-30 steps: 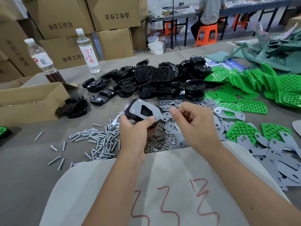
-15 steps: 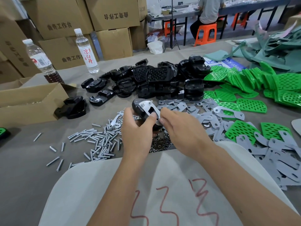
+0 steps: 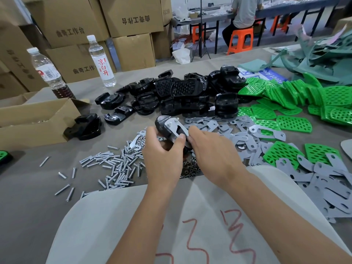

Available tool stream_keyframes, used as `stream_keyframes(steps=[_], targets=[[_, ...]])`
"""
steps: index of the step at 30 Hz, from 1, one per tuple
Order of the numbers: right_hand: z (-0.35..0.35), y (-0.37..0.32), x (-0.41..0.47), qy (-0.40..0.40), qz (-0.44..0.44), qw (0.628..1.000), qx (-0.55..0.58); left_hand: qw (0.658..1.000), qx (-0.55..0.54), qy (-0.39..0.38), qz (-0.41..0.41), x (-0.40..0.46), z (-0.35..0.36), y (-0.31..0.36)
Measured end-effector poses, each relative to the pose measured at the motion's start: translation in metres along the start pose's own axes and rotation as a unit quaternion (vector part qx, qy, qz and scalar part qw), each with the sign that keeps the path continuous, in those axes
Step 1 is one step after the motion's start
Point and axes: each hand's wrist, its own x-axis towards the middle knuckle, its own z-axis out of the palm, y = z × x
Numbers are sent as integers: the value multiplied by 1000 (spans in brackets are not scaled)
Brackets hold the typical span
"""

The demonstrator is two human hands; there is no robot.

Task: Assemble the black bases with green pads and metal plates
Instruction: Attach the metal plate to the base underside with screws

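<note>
Above the nuts (image 3: 190, 168), the left hand (image 3: 163, 159) gripped a black base (image 3: 162, 124) bearing a metal plate (image 3: 176, 128), while at 3 o'clock the right hand (image 3: 215, 155) pinched the plate's near end.

Two bottles (image 3: 100, 61), two hands (image 3: 163, 157), one orange stool (image 3: 240, 40)

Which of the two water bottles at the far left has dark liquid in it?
The nearer, leftmost bottle, beside the open cardboard box: its bottom holds brown liquid. The other bottle, with red characters on its label, is clear all the way down.
</note>
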Motion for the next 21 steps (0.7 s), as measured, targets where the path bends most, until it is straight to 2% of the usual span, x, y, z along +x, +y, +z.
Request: stream_keyframes(steps=[9,11,13,15,17,21], targets=[[-6,-6,0,0,107,994,-38,1000,3,11,11,-8,8,1],[-4,-4,0,4,124,992,-12,1000,-10,8,0,-9,9,5],[-4,-1,2,34,128,988,79,998,-48,9,-35,-7,7,7],[-6,1,2,45,97,980,168,994,-91,14,-65,-3,4,8],[-10,0,1,8,32,975,220,993,-86,29,-77,2,-2,9],[-5,-16,14,-36,-46,973,222,986,-83,92,-113,17,-18,13]])
